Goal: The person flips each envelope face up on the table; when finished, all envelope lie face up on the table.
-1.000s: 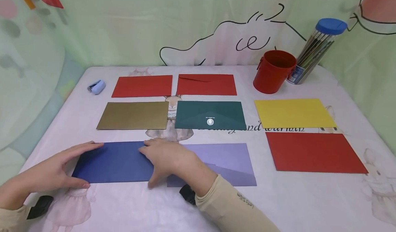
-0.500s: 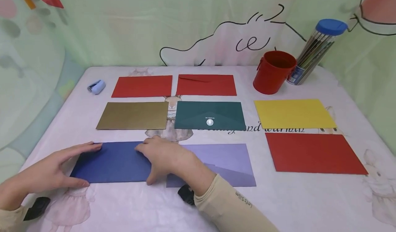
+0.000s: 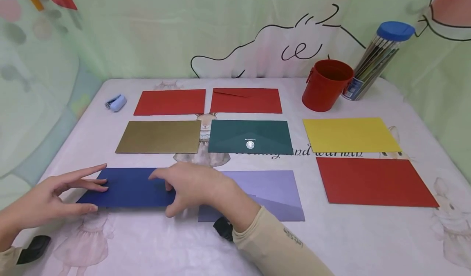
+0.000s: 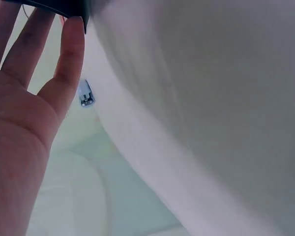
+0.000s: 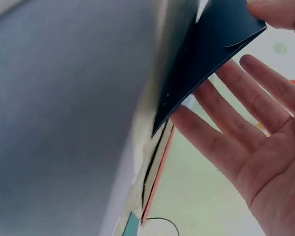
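A dark blue envelope (image 3: 126, 188) is raised slightly off the table at front left, with shadow under its near edge. My left hand (image 3: 48, 198) holds its left end, thumb at the near corner and fingers spread over the far side. My right hand (image 3: 200, 186) grips the right end between thumb and fingers. In the right wrist view the blue envelope (image 5: 216, 44) shows its flap, and fingertips touch one edge. Only a dark strip of it, at the fingertips, appears in the left wrist view. A lilac envelope (image 3: 265, 194) lies partly beneath my right wrist.
Behind lie a gold envelope (image 3: 158, 137), a dark green envelope (image 3: 250, 133) and two red envelopes (image 3: 169, 102). A yellow envelope (image 3: 351, 135) and a larger red envelope (image 3: 375, 182) lie right. A red bucket (image 3: 325, 88), brush tube (image 3: 371, 63) and small blue object (image 3: 116, 103) stand farther back.
The blue envelope has come up off the table and shifted a little left. Both hands moved left with it, and the left hand's fingers have spread.
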Motion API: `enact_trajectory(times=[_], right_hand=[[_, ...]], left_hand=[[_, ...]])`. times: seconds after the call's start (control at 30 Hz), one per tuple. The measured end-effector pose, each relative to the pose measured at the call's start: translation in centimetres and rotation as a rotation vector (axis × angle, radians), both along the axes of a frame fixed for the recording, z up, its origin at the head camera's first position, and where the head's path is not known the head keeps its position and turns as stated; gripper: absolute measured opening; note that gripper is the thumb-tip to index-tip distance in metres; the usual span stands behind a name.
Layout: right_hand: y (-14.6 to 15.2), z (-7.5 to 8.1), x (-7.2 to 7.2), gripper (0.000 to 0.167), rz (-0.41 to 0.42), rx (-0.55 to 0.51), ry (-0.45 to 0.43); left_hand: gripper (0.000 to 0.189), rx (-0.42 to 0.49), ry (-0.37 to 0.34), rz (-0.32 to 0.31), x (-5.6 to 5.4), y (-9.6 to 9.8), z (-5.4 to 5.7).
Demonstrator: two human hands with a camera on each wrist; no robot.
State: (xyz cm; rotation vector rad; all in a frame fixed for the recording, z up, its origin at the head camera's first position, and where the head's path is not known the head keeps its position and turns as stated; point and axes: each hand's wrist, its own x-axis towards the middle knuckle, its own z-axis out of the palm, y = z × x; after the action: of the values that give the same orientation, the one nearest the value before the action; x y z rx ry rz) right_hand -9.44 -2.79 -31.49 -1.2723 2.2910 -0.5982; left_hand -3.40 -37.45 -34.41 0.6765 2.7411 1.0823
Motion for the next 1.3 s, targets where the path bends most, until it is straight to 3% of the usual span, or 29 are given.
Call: enact_trajectory(times=[0.1, 0.23, 0.33, 0.43, 0.57, 0.67, 0.8, 0.83, 0.97, 1.13, 1.3], right_hand=[[0.1, 0.3, 0.0, 0.068, 0.017, -0.02, -0.001], [0.7, 0.6, 0.0, 0.066, -0.01, -0.064, 0.006], [1.1, 0.8, -0.3, 0.063, -0.034, -0.124, 0.009], [1.4, 1.0, -0.5, 0.062, -0.043, -0.174, 0.016], [1.6, 1.2, -0.6, 0.064, -0.05, -0.225, 0.073], [1.8, 1.1, -0.8, 0.064, -0.048, -0.31, 0.107], [1.9, 0.9, -1.0, 0.058, -0.064, -0.368, 0.11], [1.9, 0.8, -1.1, 0.056, -0.073, -0.366, 0.112], [1.7, 0.4, -1.3, 0.045, -0.11, -0.344, 0.115], [1.8, 0.0, -1.6, 0.037, -0.182, -0.316, 0.058], [1.8, -0.3, -1.9, 0.032, -0.264, -0.234, 0.019]], left_hand=[[0.093, 0.009, -0.019, 0.046, 0.2, -0.3, 0.1], [0.094, 0.082, 0.005, 0.022, -0.1, -0.5, 0.2], [0.096, 0.193, 0.046, -0.029, -0.5, -0.6, 0.2], [0.103, 0.284, 0.088, -0.022, -0.9, -0.3, 0.2], [0.103, 0.512, 0.137, -0.068, -1.7, 0.0, -0.2], [0.101, 0.538, 0.201, -0.037, -2.1, 0.4, -0.3], [0.113, 0.343, 0.259, 0.167, -2.0, 1.4, -0.1], [0.115, 0.324, 0.271, 0.184, -2.1, 1.7, -0.1], [0.104, 0.258, 0.297, 0.192, -2.3, 2.3, -0.3], [0.073, 0.259, 0.198, 0.201, -2.4, 2.5, -0.4], [0.06, 0.106, 0.155, 0.243, -2.5, 2.7, -0.6]])
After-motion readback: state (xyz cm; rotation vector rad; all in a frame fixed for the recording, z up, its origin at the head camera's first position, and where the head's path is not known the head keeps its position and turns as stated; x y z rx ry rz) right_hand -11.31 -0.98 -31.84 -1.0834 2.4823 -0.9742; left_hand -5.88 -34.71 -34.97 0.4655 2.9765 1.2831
